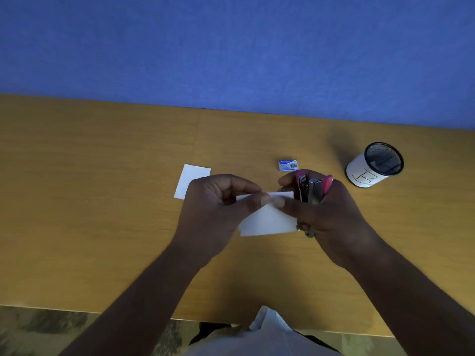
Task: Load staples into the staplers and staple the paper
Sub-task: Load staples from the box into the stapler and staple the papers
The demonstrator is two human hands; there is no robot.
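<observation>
- One pink stapler (312, 187) is held up off the table in the right hand (326, 214); the fingers curl round its body and the thumb reaches across to the paper's top edge; bare metal shows between the pink parts.
- One white sheet of paper (270, 219) hangs in the air just beside the stapler, its right edge at the metal mouth; whether it is touching or already inside, I cannot tell; the left hand (218, 201) pinches its top edge between thumb and curled fingers.
- Loading looks finished for this stapler, and stapling seems to be the step in hand; the magazine's contents are hidden; no staple shows in the sheet, so the press looks not yet done.
- A second white sheet (191, 176) lies flat on the table, partly behind the left hand; it probably remains to be stapled.
- A small blue staple box (288, 165) lies on the table just beyond the stapler.
- A black mesh pen cup (372, 167) with a hand-marked white label stands well to the right; its inside is too dark to tell whether another stapler waits there.
- All of this sits on a wooden table (102, 176) against a blue wall (231, 47).
</observation>
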